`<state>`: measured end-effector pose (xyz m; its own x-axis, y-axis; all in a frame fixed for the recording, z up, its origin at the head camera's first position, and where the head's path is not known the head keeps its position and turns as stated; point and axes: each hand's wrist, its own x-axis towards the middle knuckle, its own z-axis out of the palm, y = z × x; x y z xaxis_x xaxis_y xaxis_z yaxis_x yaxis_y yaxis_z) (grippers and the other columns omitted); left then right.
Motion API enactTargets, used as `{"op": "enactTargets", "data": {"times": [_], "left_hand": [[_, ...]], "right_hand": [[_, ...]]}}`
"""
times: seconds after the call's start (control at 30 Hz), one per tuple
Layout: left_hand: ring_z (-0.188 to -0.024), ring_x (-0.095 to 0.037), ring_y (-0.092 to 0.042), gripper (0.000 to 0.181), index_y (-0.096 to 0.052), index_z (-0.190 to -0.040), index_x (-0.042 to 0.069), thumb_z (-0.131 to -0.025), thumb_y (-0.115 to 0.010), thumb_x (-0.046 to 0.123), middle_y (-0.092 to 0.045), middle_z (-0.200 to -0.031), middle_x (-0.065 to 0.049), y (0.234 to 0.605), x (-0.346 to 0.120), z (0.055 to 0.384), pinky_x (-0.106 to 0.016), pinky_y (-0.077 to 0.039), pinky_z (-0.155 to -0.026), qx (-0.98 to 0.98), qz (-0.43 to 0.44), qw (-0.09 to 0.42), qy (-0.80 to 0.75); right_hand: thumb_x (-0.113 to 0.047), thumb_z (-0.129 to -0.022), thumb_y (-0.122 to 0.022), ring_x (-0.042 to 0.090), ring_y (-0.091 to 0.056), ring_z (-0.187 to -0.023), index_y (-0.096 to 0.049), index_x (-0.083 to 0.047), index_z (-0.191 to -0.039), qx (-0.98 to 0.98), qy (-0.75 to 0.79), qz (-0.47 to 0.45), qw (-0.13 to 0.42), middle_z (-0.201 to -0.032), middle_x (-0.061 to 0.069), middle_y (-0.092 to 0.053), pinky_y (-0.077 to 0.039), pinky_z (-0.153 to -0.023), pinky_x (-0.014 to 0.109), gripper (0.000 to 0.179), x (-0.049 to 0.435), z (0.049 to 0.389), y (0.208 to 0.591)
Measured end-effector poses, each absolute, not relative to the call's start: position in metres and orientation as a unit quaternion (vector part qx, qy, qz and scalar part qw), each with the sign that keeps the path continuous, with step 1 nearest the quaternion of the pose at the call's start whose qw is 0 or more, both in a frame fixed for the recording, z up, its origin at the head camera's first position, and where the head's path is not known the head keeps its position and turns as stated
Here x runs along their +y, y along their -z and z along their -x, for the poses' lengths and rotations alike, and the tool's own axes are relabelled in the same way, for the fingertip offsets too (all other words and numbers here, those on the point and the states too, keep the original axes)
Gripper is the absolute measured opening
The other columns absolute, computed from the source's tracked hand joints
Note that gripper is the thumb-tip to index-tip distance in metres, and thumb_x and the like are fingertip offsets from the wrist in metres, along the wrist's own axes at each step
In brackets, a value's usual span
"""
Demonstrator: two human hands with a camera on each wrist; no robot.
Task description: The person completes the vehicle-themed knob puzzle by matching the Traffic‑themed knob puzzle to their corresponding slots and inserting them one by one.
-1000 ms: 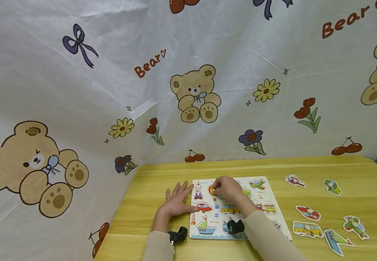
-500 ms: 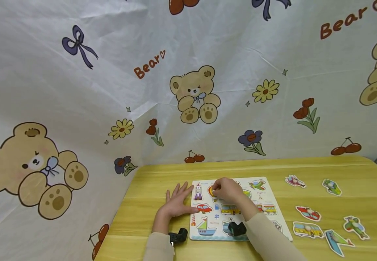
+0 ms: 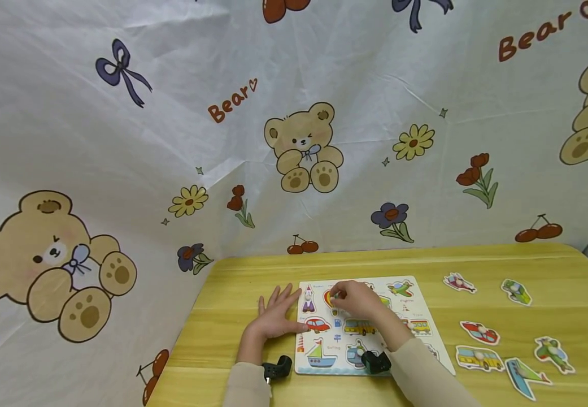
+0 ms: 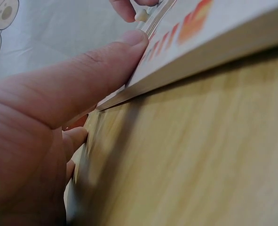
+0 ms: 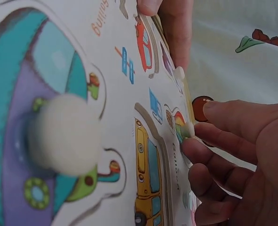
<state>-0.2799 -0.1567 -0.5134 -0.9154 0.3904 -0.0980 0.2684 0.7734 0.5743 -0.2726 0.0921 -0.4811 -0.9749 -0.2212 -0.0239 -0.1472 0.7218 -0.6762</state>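
A white puzzle board (image 3: 340, 362) with vehicle pictures lies on the table. The left hand (image 3: 273, 322) has its fingers spread on the tabletop, and its thumb (image 4: 120, 52) rests on the board's left edge. Over the hot-air balloon piece (image 5: 178, 120) at the upper left of the board is the right hand (image 3: 357, 299). In the right wrist view its thumb (image 5: 218, 112) stands apart from the piece's white knob (image 5: 189, 130), while other fingertips are close to it; contact is unclear. A rocket piece (image 3: 308, 299) and a teal-purple helicopter piece (image 5: 11, 94) sit in the board.
Several loose knobbed pieces lie right of the board: a pink aircraft (image 3: 460, 282), a green piece (image 3: 517, 292), a red car-like piece (image 3: 479, 333), a yellow bus (image 3: 479, 358), a green plane (image 3: 554, 355) and a sailboat (image 3: 519, 376). A bear-print cloth (image 3: 365, 73) hangs behind.
The right hand's fingers have loosened from the balloon's knob, and its wrist has shifted slightly right and down. The left hand stays in place.
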Motion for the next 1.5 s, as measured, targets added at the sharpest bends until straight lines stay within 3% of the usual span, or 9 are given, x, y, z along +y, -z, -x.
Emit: {"op": "enactTargets", "data": {"times": [0.7, 0.9, 1.23, 1.5], "left_hand": [[-0.157, -0.04, -0.001, 0.094, -0.033, -0.157, 0.025, -0.079, -0.08, 0.049, -0.015, -0.169, -0.008, 0.513, -0.156, 0.279, -0.071, 0.013, -0.117, 0.933, -0.177, 0.106, -0.295], [-0.157, -0.039, -0.001, 0.094, -0.034, -0.157, 0.024, -0.079, -0.081, 0.047, -0.016, -0.169, -0.007, 0.511, -0.157, 0.278, -0.07, 0.013, -0.117, 0.933, -0.175, 0.105, -0.296], [-0.157, -0.04, -0.002, 0.095, -0.035, -0.157, 0.024, -0.078, -0.081, 0.05, -0.016, -0.169, -0.007, 0.515, -0.156, 0.278, -0.072, 0.012, -0.117, 0.934, -0.177, 0.103, -0.293], [-0.157, -0.039, -0.002, 0.094, -0.034, -0.157, 0.026, -0.079, -0.08, 0.05, -0.015, -0.169, -0.007, 0.515, -0.157, 0.279, -0.07, 0.013, -0.117, 0.936, -0.175, 0.103, -0.288]], "right_hand": [[-0.018, -0.094, -0.068, 0.015, -0.054, -0.077, -0.072, -0.01, -0.113, 0.906, 0.401, 0.133, 0.035, -0.09, 0.001, -0.065, -0.048, -0.066, 0.029, 0.021, 0.132, 0.259, 0.472], [-0.019, -0.095, -0.067, 0.016, -0.058, -0.081, -0.072, -0.009, -0.116, 0.907, 0.404, 0.113, 0.025, -0.096, 0.002, -0.068, -0.049, -0.068, 0.028, 0.024, 0.158, 0.259, 0.475], [-0.02, -0.099, -0.062, 0.023, -0.06, -0.088, -0.065, 0.0, -0.125, 0.897, 0.438, 0.052, -0.003, -0.107, 0.016, -0.068, -0.049, -0.066, 0.029, 0.033, 0.228, 0.258, 0.478], [-0.021, -0.097, -0.062, 0.027, -0.057, -0.091, -0.066, 0.001, -0.123, 0.914, 0.406, -0.004, -0.017, -0.109, 0.021, -0.066, -0.047, -0.068, 0.027, 0.033, 0.265, 0.262, 0.487]]}}
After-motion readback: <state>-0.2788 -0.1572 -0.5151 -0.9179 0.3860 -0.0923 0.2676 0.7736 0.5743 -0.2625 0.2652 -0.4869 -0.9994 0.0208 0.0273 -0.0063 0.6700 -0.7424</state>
